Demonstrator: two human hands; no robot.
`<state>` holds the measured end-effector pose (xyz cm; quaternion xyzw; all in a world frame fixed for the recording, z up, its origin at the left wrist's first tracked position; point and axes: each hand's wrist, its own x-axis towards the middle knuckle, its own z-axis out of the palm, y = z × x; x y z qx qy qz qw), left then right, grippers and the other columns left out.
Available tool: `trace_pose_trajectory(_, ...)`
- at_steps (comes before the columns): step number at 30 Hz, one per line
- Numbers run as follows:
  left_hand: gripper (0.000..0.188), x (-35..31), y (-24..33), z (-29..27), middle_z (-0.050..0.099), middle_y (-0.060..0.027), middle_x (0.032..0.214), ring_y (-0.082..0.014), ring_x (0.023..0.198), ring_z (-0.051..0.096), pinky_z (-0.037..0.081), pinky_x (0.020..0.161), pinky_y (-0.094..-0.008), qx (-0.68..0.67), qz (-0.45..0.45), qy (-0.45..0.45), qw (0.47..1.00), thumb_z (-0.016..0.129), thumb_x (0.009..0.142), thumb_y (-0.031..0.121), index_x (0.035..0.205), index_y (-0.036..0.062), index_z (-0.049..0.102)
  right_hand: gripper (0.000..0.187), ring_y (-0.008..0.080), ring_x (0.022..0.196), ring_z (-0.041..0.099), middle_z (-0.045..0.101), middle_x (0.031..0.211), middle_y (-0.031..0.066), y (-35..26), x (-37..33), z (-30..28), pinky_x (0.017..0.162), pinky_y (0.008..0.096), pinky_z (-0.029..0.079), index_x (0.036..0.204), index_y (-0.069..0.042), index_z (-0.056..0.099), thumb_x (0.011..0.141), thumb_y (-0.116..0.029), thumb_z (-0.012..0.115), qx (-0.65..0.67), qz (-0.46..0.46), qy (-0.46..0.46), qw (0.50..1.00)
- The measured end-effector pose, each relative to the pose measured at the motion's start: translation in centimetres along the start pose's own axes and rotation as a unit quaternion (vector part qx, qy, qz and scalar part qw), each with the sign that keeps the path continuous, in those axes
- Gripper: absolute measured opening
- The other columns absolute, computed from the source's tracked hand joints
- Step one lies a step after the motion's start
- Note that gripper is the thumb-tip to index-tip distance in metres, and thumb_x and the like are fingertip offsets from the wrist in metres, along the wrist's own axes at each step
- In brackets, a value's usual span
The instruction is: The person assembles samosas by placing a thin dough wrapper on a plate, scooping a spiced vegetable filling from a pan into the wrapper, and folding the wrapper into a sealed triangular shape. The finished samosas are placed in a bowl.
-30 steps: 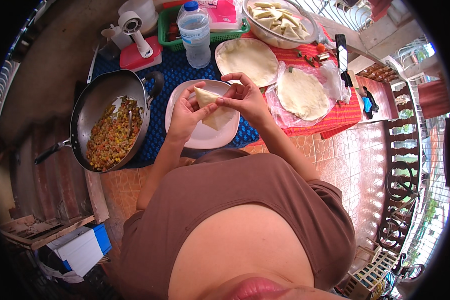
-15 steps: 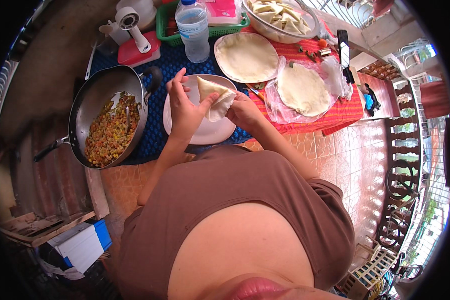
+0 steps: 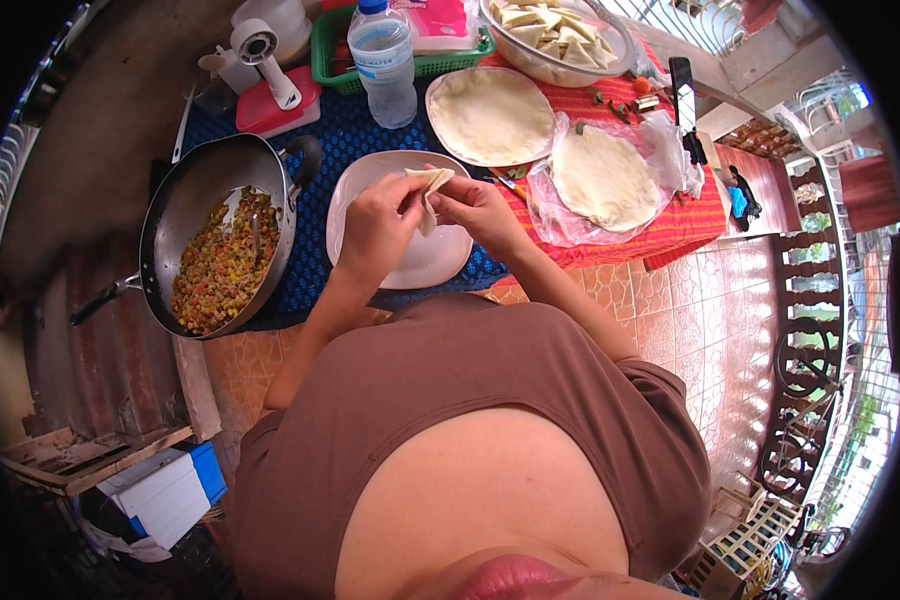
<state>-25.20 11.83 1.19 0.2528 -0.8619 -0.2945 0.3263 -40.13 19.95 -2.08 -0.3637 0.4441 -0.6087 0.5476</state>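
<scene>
A pale folded pastry wrapper (image 3: 429,207) is pinched between my two hands, turned nearly edge-on. My left hand (image 3: 375,222) grips its left side with bent fingers. On the other side, the thumb and fingers of my right hand (image 3: 482,215) close on its edge. Whether anything is inside the wrapper is hidden. Both hands are over a white plate (image 3: 410,274). To the left, a dark pan (image 3: 170,200) holds a chopped vegetable filling (image 3: 220,275) with a spoon (image 3: 256,238) in it. Round flat wrappers (image 3: 490,115) lie beyond the plate, and more wrappers (image 3: 605,178) rest on clear plastic to the right.
A clear bowl (image 3: 555,72) of folded triangular pastries stands at the back. Near it are a water bottle (image 3: 385,75), a green basket (image 3: 450,62), a red-lidded container (image 3: 270,108) and a small white fan (image 3: 260,50). A phone on a stand (image 3: 684,95) is at the right.
The wrapper has turned from showing its broad triangular face to nearly edge-on. My left fingers, spread before, have curled in on it, and my hands are closer together.
</scene>
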Motion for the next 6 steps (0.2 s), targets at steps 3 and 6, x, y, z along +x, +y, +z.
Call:
trace_pose_trajectory(3,0.022,-0.04,-0.37,-0.06,0.066,-0.0075,0.085,-0.0202,0.072,0.066,0.052,0.065,-0.0278,-0.132,-0.069,-0.026,0.988,0.066,0.079,0.003,0.102,0.0023,0.066,0.036,0.0120,0.098,0.060,0.051,0.133,0.0081,0.06,-0.14,-0.17,0.084,0.0303,0.051,0.117,0.000,0.061,0.088,-0.021,0.066,-0.035,0.017,0.010,0.999)
trace_pose_trajectory(6,0.019,-0.29,-0.45,-0.16,0.069,-0.0067,0.094,-0.0195,0.077,0.068,0.053,0.069,-0.0250,-0.218,-0.120,-0.043,0.968,0.064,0.084,0.005,0.102,0.0058,0.068,0.035,0.0131,0.097,0.060,0.050,0.135,0.0089,-0.02,-0.23,-0.04,0.082,0.0302,0.052,0.113,0.000,0.064,0.087,-0.022,0.068,-0.030,0.018,0.020,0.999)
